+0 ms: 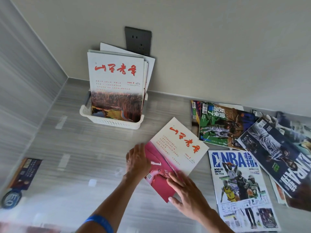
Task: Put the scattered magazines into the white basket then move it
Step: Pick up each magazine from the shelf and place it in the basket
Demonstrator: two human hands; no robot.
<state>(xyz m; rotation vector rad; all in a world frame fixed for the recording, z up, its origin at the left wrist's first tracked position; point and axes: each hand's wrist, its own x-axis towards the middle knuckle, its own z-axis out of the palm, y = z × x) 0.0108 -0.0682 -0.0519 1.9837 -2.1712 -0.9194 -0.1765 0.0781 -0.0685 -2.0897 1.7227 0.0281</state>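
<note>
While both hands press on one magazine lying on the grey-streaked bench (70, 148), the rest of the scatter sits off to the right. The left hand (138, 159) lies flat, fingers together, on the near-left edge of the white-and-pink magazine (175, 155); the right hand (186, 192) rests on its near corner with fingers spread, thumb at the pink edge. Whether either hand has actually gripped the cover cannot be told. Red brush-style Chinese characters run across its white upper half; the small print beneath is too blurred to read.

The white basket (111, 121) stands against the wall just below a dark wall socket (138, 40), with several magazines upright in it. The front basket magazine (116, 84) carries the same red title and "2025 9".

To the right, the NBA magazine (239, 180) reads "NBA" in blue and "MVP VS DPOY". Beyond it a green basketball magazine (217, 125) lies upside down to the camera, partly covering another copy. A dark magazine (276, 157) with large white lettering overlaps further issues and is cut off by the frame edge. A blue wristband (101, 221) circles the left forearm. At far left a dark booklet (25, 174) is blurred and unreadable.
</note>
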